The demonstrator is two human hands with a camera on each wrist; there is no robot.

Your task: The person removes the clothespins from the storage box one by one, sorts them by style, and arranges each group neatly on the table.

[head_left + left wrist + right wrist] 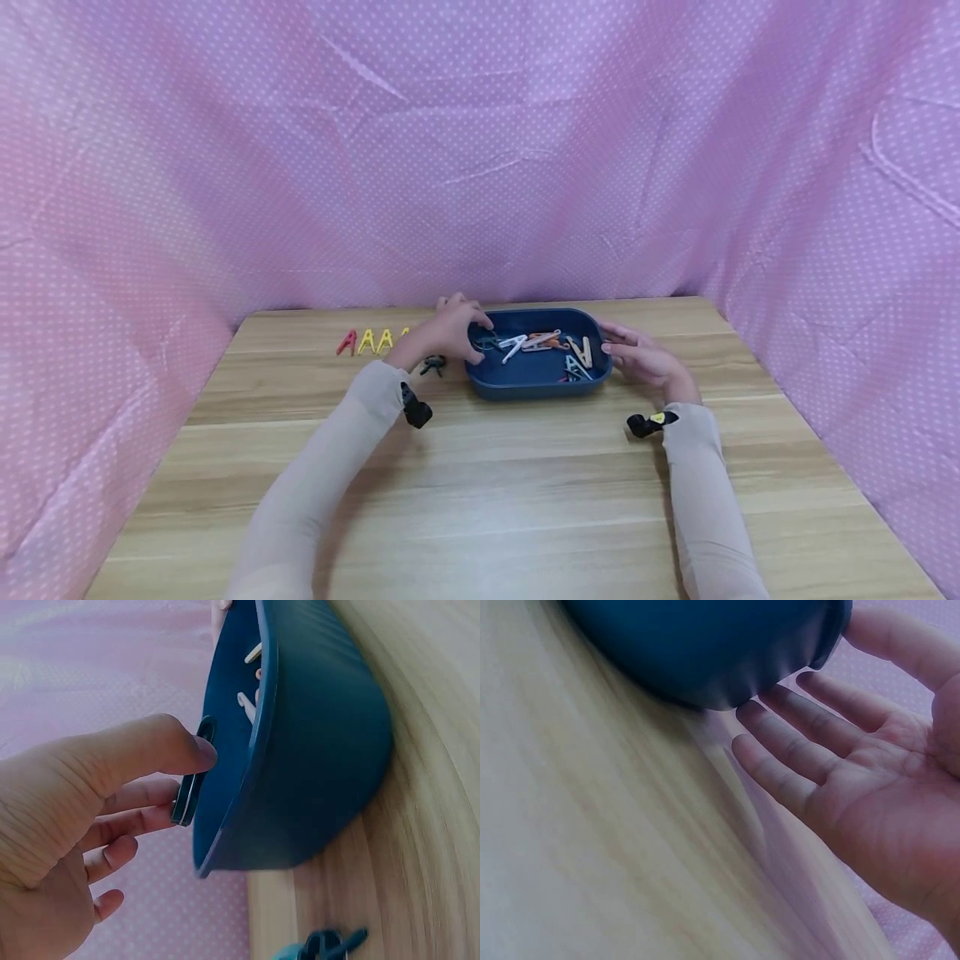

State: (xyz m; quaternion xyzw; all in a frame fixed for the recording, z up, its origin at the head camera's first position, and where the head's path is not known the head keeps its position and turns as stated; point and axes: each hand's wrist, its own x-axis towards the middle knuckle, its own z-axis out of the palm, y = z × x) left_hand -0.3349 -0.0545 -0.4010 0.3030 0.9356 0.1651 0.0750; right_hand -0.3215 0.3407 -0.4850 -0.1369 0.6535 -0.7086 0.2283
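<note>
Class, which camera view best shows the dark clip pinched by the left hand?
The left wrist view: the dark clip appears large there, pinched by the left hand. The head view shows it small, dark against the blue basket. The right wrist view doesn't show it.

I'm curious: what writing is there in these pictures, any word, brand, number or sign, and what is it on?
No readable text in any view.
Yellow label on the black device by the right sleeve: any print is too small and blurred to read.
Blue tray and clips: no lettering that I can make out.
Pink cloth: pale dots, no writing visible.
</note>
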